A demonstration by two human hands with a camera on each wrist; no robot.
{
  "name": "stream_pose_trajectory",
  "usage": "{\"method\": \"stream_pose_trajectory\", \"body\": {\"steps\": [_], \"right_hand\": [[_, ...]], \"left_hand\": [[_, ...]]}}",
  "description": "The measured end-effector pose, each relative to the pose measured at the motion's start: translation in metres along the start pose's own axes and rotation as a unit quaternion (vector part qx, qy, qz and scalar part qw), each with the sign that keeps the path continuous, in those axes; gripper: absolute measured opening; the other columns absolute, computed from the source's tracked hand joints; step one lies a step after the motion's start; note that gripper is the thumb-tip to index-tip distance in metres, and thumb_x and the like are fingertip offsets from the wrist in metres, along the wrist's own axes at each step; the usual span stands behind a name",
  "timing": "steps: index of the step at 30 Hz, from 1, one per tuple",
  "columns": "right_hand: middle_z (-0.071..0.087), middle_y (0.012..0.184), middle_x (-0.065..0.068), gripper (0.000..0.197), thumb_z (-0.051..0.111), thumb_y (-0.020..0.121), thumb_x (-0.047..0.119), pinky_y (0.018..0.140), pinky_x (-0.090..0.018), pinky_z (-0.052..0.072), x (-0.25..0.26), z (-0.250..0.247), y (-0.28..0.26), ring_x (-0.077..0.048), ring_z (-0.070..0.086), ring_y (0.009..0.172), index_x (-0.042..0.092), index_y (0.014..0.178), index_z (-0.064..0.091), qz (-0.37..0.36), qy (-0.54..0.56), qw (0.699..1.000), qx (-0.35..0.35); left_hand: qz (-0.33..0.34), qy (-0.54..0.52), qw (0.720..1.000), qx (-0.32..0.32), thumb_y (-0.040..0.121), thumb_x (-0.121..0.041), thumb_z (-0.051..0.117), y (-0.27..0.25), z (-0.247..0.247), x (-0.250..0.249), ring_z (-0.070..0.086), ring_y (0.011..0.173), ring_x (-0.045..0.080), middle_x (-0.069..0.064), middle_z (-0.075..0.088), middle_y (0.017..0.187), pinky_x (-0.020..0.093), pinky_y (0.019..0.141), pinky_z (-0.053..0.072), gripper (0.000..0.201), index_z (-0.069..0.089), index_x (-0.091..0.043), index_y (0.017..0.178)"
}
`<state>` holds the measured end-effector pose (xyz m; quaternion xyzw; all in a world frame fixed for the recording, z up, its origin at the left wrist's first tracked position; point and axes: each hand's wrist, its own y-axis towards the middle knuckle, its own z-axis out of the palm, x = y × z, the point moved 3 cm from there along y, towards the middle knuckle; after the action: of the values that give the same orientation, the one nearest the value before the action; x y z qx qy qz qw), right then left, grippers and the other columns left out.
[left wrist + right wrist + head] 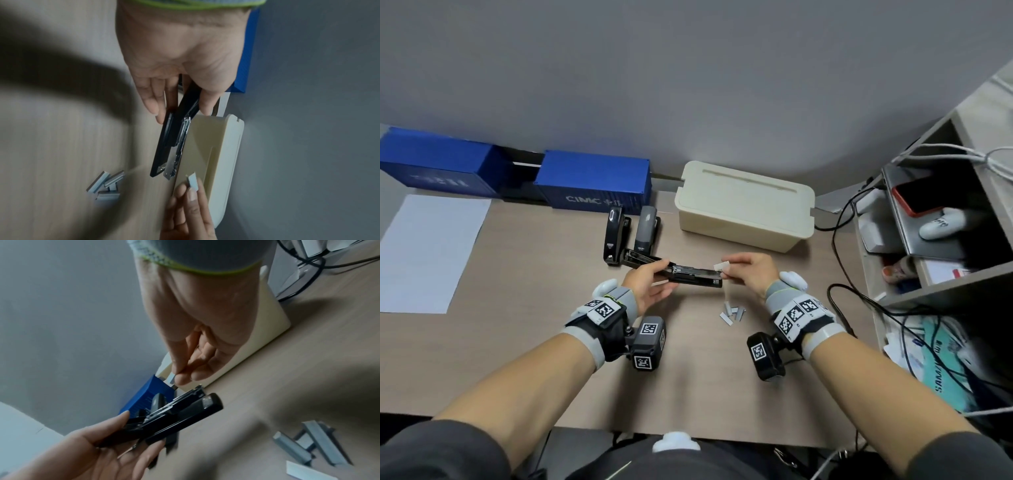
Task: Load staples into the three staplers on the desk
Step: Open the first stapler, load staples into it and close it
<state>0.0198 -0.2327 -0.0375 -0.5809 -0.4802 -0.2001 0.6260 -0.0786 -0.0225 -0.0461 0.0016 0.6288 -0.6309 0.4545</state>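
One black stapler (690, 274), hinged wide open with its metal staple channel showing, hangs above the desk (534, 342) at the centre of the head view, gripped at its left end by the left hand (650, 279), thumb on top and fingers beneath. At its right end the right hand (751, 272) pinches a short strip of staples (722, 265) between thumb and fingertips, just beside the mouth of the channel. Below the right hand, loose staple strips (732, 312) lie in a small heap on the desk. Just above the held stapler, two closed staplers, a black one (613, 238) and a grey one (645, 233), stand side by side. Further out, a cream box (744, 209) sits to the upper right, two blue boxes (592, 180) line the wall at upper left, and a sheet of paper (431, 250) lies at the left edge.
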Motion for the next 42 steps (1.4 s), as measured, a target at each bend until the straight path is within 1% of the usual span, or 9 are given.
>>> {"method": "stream_pose_trajectory", "body": {"steps": [4,8,11,14,16,20,25,34,42], "right_hand": [[0.072,0.07,-0.013,0.018,0.072,0.077,-0.002,0.074,-0.03,0.059,0.009,0.017,-0.008,-0.022,0.067,0.063,0.004,0.094,0.071,-0.009,-0.011,1.0,0.011],[0.065,0.062,0.002,0.012,0.078,0.074,0.012,0.06,-0.019,0.05,0.011,0.025,-0.01,-0.007,0.058,0.054,0.021,0.081,0.074,-0.08,-0.133,0.988,-0.009],[0.061,0.067,0.005,0.008,0.078,0.074,0.023,0.061,-0.021,0.042,0.015,0.025,-0.015,-0.008,0.051,0.061,0.023,0.083,0.076,-0.121,-0.22,0.968,-0.011],[0.056,0.069,0.01,0.011,0.077,0.076,0.026,0.067,-0.027,0.043,0.02,0.026,-0.02,-0.01,0.051,0.067,0.022,0.086,0.077,-0.134,-0.272,0.953,-0.018],[0.061,0.077,0.006,0.013,0.076,0.077,0.027,0.071,-0.027,0.044,0.02,0.027,-0.02,-0.012,0.056,0.074,0.022,0.089,0.078,-0.139,-0.275,0.951,-0.024],[0.067,0.082,0.003,0.014,0.076,0.078,0.024,0.063,-0.015,0.042,0.019,0.028,-0.017,-0.011,0.057,0.074,0.019,0.09,0.077,-0.128,-0.251,0.959,-0.022],[0.069,0.079,0.0,0.01,0.076,0.077,0.023,0.069,-0.025,0.045,0.019,0.028,-0.016,-0.011,0.057,0.07,0.021,0.087,0.076,-0.127,-0.25,0.96,-0.002],[0.063,0.072,0.004,0.01,0.075,0.078,0.024,0.061,-0.018,0.042,0.011,0.025,-0.013,-0.01,0.054,0.065,0.023,0.088,0.075,-0.107,-0.265,0.958,-0.009],[0.059,0.063,0.012,0.006,0.076,0.075,0.029,0.063,-0.024,0.044,0.008,0.025,-0.009,-0.009,0.055,0.062,0.031,0.077,0.07,-0.108,-0.293,0.95,-0.021]], "left_hand": [[-0.001,0.006,1.0,0.013,0.093,-0.028,0.064,-0.006,0.004,0.002,0.071,0.088,0.027,0.008,0.072,0.1,0.025,0.065,0.052,0.017,0.063,-0.013,0.1],[-0.003,0.008,1.0,0.021,0.093,-0.029,0.064,-0.011,0.005,0.002,0.072,0.092,0.027,0.007,0.072,0.103,0.024,0.061,0.05,0.015,0.064,-0.014,0.097],[-0.001,0.002,1.0,0.021,0.093,-0.029,0.064,-0.013,0.004,0.003,0.071,0.101,0.03,0.009,0.072,0.108,0.025,0.063,0.049,0.015,0.065,-0.015,0.097],[0.001,-0.002,1.0,0.023,0.093,-0.029,0.064,-0.015,0.004,0.003,0.07,0.104,0.032,0.009,0.072,0.108,0.027,0.065,0.049,0.014,0.065,-0.015,0.097],[0.001,-0.003,1.0,0.023,0.093,-0.029,0.064,-0.017,0.003,0.004,0.071,0.104,0.031,0.009,0.073,0.108,0.027,0.066,0.049,0.015,0.065,-0.015,0.098],[0.003,-0.002,1.0,0.019,0.093,-0.029,0.063,-0.018,0.0,0.004,0.072,0.1,0.031,0.009,0.073,0.106,0.026,0.066,0.049,0.015,0.065,-0.015,0.097],[0.007,-0.001,1.0,0.011,0.093,-0.033,0.064,-0.018,-0.001,0.002,0.073,0.095,0.028,0.009,0.074,0.108,0.025,0.067,0.05,0.021,0.065,-0.015,0.103],[0.009,0.003,1.0,0.01,0.091,-0.035,0.066,-0.02,0.002,0.0,0.075,0.089,0.026,0.009,0.075,0.11,0.023,0.06,0.051,0.03,0.064,-0.014,0.112],[0.007,0.015,1.0,0.006,0.091,-0.035,0.066,-0.022,0.007,-0.002,0.074,0.092,0.029,0.009,0.075,0.106,0.024,0.06,0.05,0.029,0.063,-0.013,0.11]]}}
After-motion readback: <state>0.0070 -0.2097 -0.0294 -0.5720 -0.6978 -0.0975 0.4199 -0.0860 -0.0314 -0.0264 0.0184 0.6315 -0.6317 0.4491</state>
